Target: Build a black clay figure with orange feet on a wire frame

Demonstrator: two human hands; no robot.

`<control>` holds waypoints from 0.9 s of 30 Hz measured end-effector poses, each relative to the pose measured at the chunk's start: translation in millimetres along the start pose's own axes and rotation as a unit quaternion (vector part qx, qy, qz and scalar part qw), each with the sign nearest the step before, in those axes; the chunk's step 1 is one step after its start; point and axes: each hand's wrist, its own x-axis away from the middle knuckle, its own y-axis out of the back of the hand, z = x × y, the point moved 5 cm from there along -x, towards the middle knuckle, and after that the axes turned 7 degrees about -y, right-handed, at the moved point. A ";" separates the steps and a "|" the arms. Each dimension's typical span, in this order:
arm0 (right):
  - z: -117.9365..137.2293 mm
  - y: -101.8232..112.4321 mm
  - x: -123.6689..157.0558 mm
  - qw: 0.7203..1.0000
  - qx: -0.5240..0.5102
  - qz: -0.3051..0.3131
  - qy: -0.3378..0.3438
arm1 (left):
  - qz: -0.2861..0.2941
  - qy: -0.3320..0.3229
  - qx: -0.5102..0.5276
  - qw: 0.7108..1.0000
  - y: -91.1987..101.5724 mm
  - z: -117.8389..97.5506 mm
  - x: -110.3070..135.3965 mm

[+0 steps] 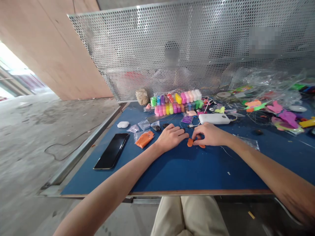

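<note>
Orange clay pieces point(190, 142) lie on the blue tabletop between my two hands. My right hand point(210, 134) is closed, its thumb and fingers pinched at the orange clay and partly covering it. My left hand point(171, 136) rests just to the left, fingers bent and pressed together, the tips reaching the edge of the clay. What sits in those left fingertips is too small to make out. To the left of my left hand lies a bag of orange clay point(144, 139), with a small dark packet point(156, 126) behind it.
A black phone point(111, 151) and a white earbud case point(123, 124) lie on the left. Behind are colorful clay packs point(169, 109), a white power bank point(214, 118) with a cable, and a perforated metal screen point(137, 42). Pink clay figures point(285, 114) and plastic bags crowd the right.
</note>
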 end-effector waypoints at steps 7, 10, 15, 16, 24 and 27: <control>-1.8 -2.5 1.1 0.999 -0.010 0.030 -0.015 | 0.002 -0.010 0.004 1.000 0.4 -2.5 -0.7; -3.1 -4.7 1.7 0.998 -0.032 0.049 -0.018 | 0.011 -0.013 0.010 1.000 -2.1 -2.2 0.1; -5.1 -3.6 3.4 0.998 -0.034 0.052 -0.006 | 0.006 0.006 0.062 0.998 -1.5 -2.0 1.3; -4.6 -1.5 4.5 0.999 -0.030 0.045 0.007 | -0.003 0.022 0.099 0.995 0.3 -1.9 1.0; 17.3 32.8 21.2 0.952 -0.058 -0.256 0.155 | -0.111 0.177 0.452 0.867 17.5 -6.8 -4.1; 29.9 28.7 23.9 0.928 0.023 -0.305 0.212 | -0.115 0.217 0.541 0.805 14.7 -8.4 -3.9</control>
